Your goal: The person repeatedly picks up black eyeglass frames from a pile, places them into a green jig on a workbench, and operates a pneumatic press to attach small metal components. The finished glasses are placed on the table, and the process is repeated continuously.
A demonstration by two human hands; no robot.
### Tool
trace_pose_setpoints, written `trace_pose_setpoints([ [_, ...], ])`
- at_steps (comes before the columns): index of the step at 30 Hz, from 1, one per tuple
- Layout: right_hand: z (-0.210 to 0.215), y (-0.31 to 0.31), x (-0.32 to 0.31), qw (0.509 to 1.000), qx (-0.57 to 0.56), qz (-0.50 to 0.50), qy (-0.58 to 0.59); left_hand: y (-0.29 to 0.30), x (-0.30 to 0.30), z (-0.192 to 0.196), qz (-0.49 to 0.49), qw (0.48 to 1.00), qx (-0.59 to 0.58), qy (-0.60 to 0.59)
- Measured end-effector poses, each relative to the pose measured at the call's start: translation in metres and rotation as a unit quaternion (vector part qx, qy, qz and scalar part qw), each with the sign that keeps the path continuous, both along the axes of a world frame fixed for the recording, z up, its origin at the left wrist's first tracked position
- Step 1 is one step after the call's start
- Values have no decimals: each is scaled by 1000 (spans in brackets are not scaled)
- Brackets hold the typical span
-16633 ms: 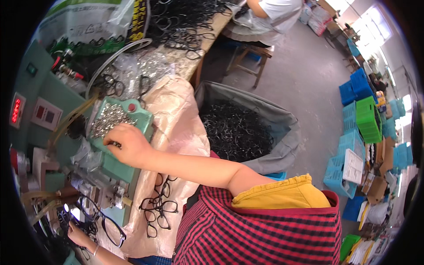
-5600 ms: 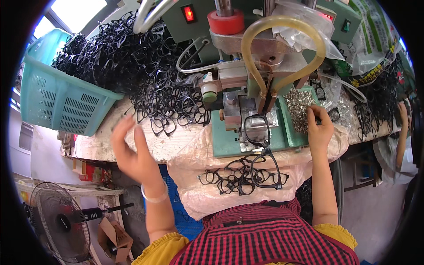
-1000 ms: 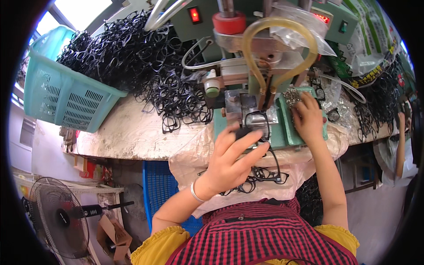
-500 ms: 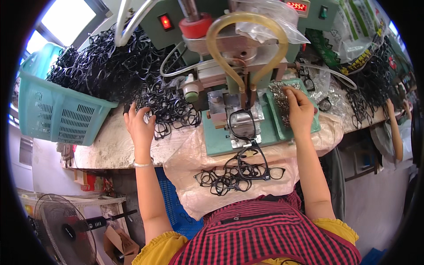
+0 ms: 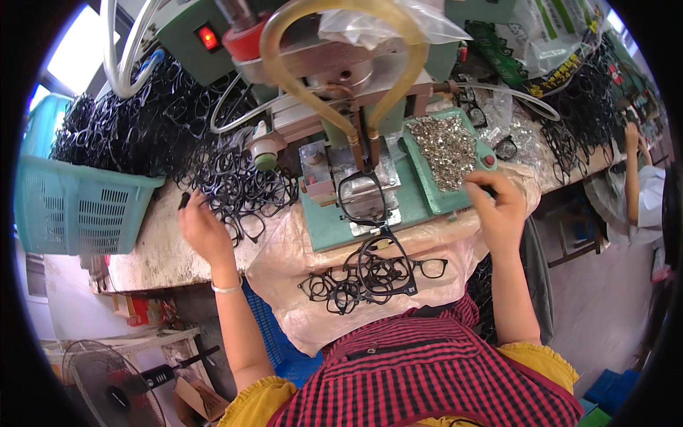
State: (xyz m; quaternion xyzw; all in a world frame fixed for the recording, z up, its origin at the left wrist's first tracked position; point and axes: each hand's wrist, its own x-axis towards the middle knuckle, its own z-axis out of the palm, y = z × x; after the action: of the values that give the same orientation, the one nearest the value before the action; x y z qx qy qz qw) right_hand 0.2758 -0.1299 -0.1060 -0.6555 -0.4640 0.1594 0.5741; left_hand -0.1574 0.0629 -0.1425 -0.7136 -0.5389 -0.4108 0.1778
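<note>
The long table (image 5: 156, 245) carries a big green and gray machine (image 5: 327, 67), and a blue-green basket (image 5: 82, 203) sits at the left end. A great heap of dark frames (image 5: 128, 135) lies by the basket, too tangled to count. A pink sheet (image 5: 281, 263) lies in front of the machine, with a small tangle of frames (image 5: 341, 293) on it. A green tray (image 5: 448, 204) sits to the right of the machine. The right hand (image 5: 498, 213) has just come back from over the tray to its right edge, so picking in the tray looks finished for this moment. Its fingers are bent and close together, but I cannot tell if they pinch anything. The left hand (image 5: 206, 235) is up near the heap, fingers bent, with something black at one tip; I cannot tell if it is held. A black glasses frame (image 5: 388, 232) sits in the machine, with one eye hole under the brown rods (image 5: 373, 149) and the other sticking out toward the person. Counting big to small: one machine, one tray, two hands, one frame in the machine, two rods, and metal bits (image 5: 445, 149) in the tray, too many to count.
</note>
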Motion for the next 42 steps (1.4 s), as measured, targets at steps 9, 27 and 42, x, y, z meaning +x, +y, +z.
trace_pose_setpoints([
  [9,27,87,-69,988,100,118,9,-41,58,27,-164,816,-235,-502],
  [27,46,83,-91,950,84,179,241,-54,144,132,-462,795,-8,-393],
  [42,-43,59,30,932,-28,-96,-350,-86,174,87,-553,832,-41,-19],
])
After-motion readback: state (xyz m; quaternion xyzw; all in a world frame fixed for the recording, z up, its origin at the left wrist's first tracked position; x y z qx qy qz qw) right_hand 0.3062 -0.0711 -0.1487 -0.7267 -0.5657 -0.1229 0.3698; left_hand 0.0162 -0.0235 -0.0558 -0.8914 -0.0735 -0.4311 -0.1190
